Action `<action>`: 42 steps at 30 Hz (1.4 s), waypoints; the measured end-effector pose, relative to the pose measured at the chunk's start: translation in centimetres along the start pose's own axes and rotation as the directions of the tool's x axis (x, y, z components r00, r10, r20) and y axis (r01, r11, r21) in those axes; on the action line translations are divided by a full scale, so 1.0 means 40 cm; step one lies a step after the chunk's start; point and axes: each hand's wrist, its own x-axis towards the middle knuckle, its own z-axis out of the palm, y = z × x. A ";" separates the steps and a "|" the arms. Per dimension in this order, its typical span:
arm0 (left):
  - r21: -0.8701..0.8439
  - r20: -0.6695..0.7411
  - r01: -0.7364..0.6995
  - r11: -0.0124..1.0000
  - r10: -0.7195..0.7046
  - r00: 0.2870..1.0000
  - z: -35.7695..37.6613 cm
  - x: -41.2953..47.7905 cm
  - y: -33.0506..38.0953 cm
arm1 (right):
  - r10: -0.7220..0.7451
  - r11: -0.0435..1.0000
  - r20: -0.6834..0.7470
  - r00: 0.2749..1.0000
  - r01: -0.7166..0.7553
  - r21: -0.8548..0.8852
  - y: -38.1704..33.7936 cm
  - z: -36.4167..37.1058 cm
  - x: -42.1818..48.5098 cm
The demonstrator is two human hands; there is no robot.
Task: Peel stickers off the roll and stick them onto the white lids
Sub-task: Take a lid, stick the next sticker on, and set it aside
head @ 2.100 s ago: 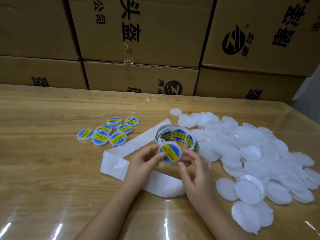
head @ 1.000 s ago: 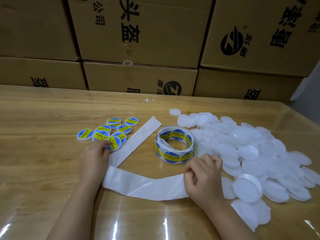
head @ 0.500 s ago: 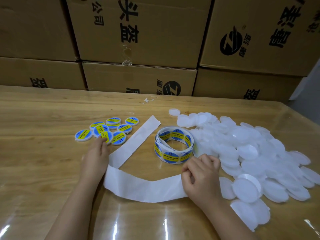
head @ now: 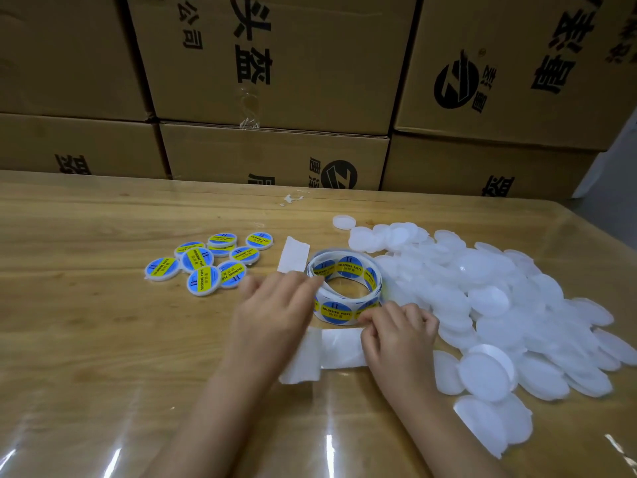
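Note:
The sticker roll (head: 344, 282), with blue and yellow round stickers, lies on the table at centre. Its empty white backing strip (head: 339, 348) trails from the roll under both hands, and its far end (head: 293, 258) lies left of the roll. My left hand (head: 272, 315) is blurred, its fingers stretched out over the strip with the tips at the roll's left side. My right hand (head: 400, 336) has curled fingers that pinch a sticker (head: 366, 310) on the roll's near face. Several stickered lids (head: 206, 262) sit in a cluster to the left. A big pile of plain white lids (head: 499, 305) lies to the right.
Stacked cardboard boxes (head: 275, 98) wall off the far edge of the wooden table (head: 86, 339), which has a glossy clear cover. Small paper scraps (head: 291, 199) lie near the back edge. One single white lid (head: 344, 222) sits apart behind the pile.
My left hand put the stickered lid down with the cluster at left, then swung right to the roll. My right hand shifted up from the strip to the roll's near face.

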 end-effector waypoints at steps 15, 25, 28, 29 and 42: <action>-0.190 0.696 0.028 0.981 0.115 0.708 0.044 -0.052 0.081 | 0.232 0.931 -0.005 0.973 -0.221 0.290 -0.004 -0.017 0.009; -0.382 0.874 0.502 0.776 0.128 0.468 0.043 -0.056 -0.036 | 0.335 0.918 0.196 0.921 -0.366 0.151 0.008 -0.010 0.008; -0.300 0.866 0.429 0.852 0.054 0.498 0.042 -0.056 -0.061 | 0.319 0.928 0.263 0.910 -0.357 0.109 0.004 -0.011 0.007; -0.251 0.858 0.379 0.891 0.023 0.514 0.042 -0.056 -0.065 | 0.310 0.931 0.259 0.915 -0.347 0.112 0.003 -0.013 0.008; 0.126 0.545 0.026 0.992 -0.091 0.834 0.030 -0.051 -0.074 | 0.027 0.976 0.149 0.988 -0.058 0.212 -0.011 -0.022 0.008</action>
